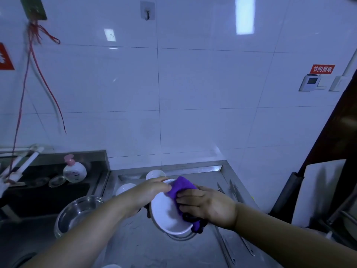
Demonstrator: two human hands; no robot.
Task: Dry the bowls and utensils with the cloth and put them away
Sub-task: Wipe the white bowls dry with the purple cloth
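My left hand [152,190] grips the far rim of a white bowl [166,215], tilted over the steel counter [146,246]. With my right hand [208,206] I press a purple cloth [179,187] against the bowl's right rim and inner side. Behind the hands stand two more white bowls, one at the back [154,174] and one to the left [124,188]. A steel bowl [77,211] sits at the counter's left edge. Long metal utensils [234,192] lie on the counter to the right, partly hidden by my right forearm.
A dark sink [44,192] on the left holds a pink-capped soap bottle [74,170] and a glass lid. The tiled wall rises behind the counter. At the right stand a white board [320,190] and a dark door frame.
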